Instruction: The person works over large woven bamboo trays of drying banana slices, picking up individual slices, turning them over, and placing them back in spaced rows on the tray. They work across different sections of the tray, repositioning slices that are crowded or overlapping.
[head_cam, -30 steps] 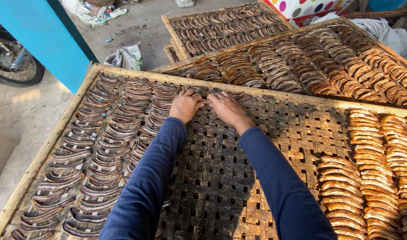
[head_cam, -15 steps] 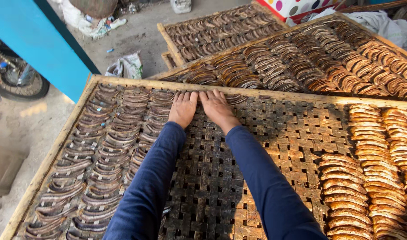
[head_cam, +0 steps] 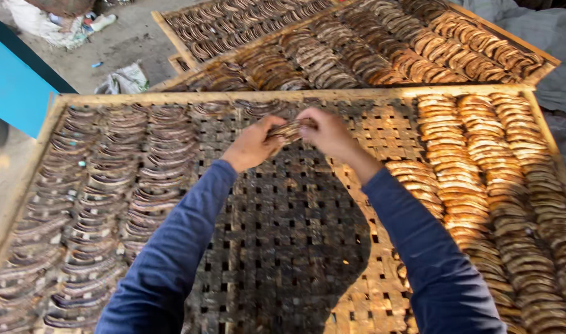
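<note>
A large woven drying tray [head_cam: 277, 247] in a wooden frame lies before me. Curved brown dried pieces lie in overlapping rows on its left part [head_cam: 110, 185] and its right part [head_cam: 481, 161]. The middle of the weave is bare. My left hand [head_cam: 253, 146] and my right hand [head_cam: 327, 133] are raised together over the far middle of the tray. Between them they hold a small bunch of the curved dried pieces [head_cam: 290, 129], one hand at each end. Both arms wear dark blue sleeves.
Two more framed trays [head_cam: 382, 49] full of the same pieces stand beyond. A blue panel [head_cam: 17, 86] is at the left. Crumpled bags [head_cam: 125, 79] lie on the concrete floor. Grey cloth [head_cam: 555, 37] is at the far right.
Both hands lay flat on the far rows before. They have now lifted off the tray and closed on a bunch of pieces held between them. The camera has shifted left.
</note>
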Tool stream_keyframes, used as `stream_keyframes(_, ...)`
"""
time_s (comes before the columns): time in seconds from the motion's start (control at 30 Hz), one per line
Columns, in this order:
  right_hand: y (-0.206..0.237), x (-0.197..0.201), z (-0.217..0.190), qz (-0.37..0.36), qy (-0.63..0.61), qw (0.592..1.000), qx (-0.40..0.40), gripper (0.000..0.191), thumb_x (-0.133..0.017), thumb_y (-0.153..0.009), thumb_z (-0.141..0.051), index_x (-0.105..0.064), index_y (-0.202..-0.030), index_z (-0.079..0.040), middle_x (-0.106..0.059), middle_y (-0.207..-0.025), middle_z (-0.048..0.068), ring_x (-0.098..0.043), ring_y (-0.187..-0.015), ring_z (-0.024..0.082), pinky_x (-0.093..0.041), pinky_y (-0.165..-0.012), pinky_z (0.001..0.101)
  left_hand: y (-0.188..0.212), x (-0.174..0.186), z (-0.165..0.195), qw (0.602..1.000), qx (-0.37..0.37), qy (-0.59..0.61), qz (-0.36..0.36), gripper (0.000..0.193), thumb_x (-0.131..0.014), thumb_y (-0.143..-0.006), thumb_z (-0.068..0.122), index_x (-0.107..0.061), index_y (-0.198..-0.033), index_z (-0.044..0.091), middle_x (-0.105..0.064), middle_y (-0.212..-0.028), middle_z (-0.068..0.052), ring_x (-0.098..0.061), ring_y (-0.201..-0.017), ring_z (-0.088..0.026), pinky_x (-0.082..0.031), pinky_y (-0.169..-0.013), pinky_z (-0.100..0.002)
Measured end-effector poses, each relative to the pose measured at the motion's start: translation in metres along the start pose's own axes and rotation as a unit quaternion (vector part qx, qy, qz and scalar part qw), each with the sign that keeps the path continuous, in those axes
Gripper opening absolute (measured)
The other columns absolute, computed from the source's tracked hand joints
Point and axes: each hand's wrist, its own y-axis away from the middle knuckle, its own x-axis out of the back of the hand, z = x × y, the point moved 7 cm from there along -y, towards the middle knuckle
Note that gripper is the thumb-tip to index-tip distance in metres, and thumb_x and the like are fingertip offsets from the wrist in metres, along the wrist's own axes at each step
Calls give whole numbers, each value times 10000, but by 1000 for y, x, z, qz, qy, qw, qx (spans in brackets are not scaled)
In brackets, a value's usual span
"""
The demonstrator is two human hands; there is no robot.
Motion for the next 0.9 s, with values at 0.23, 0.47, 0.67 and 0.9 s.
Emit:
stream_keyframes(0.23,131,119,57,21,-19,995,-98,180,-662,-1020,-121,-667,-1174,-27,-671,-943,106,-624,-820,165,-534,-709,351,-26,-139,93,998,-40,32,-24,388,-710,-940,139,-571,-1300,101,-698,-1118,-107,-682,-991,-233,-547,-875,-371)
stream_keyframes(0.47,205,206,101,81,-5,989,-122,256,-660,-975,-143,-651,-1217,-59,-718,-975,60,-691,-866,160,-571,-739,334,-55,-228,161,995,-91,-13,23,328,-674,-955,120,-586,-1270,92,-690,-1245,-130,-673,-1098,-319,-546,-890,-458)
stream_keyframes(0.67,202,250,121,133,121,981,-69,293,-740,-914,-165,-671,-1185,-77,-769,-1070,106,-731,-937,212,-572,-805,374,-82,-270,195,982,-71,-145,100,319,-612,-988,73,-585,-1305,101,-583,-1250,-195,-653,-966,-413,-563,-826,-511)
stream_keyframes(0.9,202,250,132,131,253,958,-7,230,-740,-908,-108,-648,-1111,-55,-732,-1027,184,-712,-933,369,-560,-814,461,-104,-295,193,970,-64,-192,132,387,-619,-913,-2,-607,-1293,70,-575,-1315,-178,-702,-920,-373,-611,-770,-446)
